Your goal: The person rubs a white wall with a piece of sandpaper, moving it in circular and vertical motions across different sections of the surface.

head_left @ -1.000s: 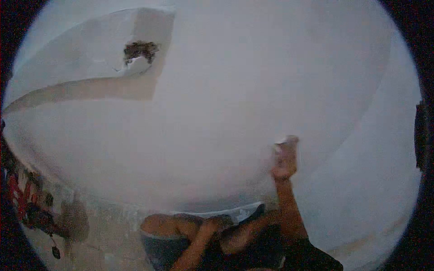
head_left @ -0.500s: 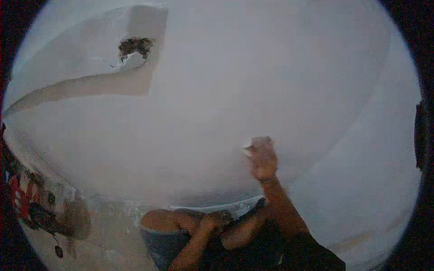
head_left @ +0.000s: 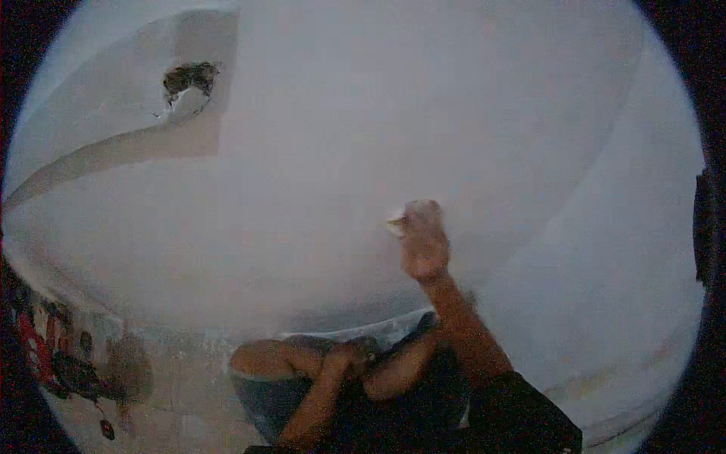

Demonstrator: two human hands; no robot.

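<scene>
My right hand [head_left: 425, 240] is raised against the pale wall [head_left: 318, 174], its fingers closed on a small white piece [head_left: 395, 222] that juts out at their left side. The hand is slightly blurred, and what the piece is cannot be made out. Low in the picture, my left hand [head_left: 357, 353] rests by my bent legs [head_left: 272, 359]; its fingers are dim and merge with the dark clothing, so their pose is unclear.
A rough dark hole [head_left: 190, 78] breaks the wall at the upper left, inside a grey-beige patch [head_left: 198, 136]. Red and dark objects [head_left: 34, 344] lie on the floor [head_left: 193, 401] at the lower left. A dark shape [head_left: 703, 227] stands at the right edge.
My right hand has moved left and slightly up along the wall, still with the white piece. My left hand stays by my legs. The wall hole has shifted left in view.
</scene>
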